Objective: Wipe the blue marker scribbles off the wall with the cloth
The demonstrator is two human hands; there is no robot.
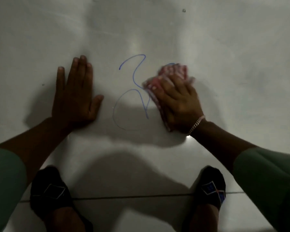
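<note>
A blue marker scribble (134, 76) curls across the pale glossy wall (157, 30), with a loop lower down and a hook at its top. A red and white patterned cloth (172, 72) lies bunched against the wall at the scribble's right end, and my right hand (179, 101) presses flat on it, covering part of the blue line. The cloth looks blurred. Left of the scribble and apart from it, my left hand (75, 91) rests flat on the wall with fingers spread and holds nothing.
Both feet in dark patterned socks (47, 191) (211, 186) stand on the tiled floor at the bottom, close to the wall's base. A thin chain bracelet (197, 123) circles the right wrist. Green sleeves frame both lower corners. A small dark speck (184, 10) marks the wall high up.
</note>
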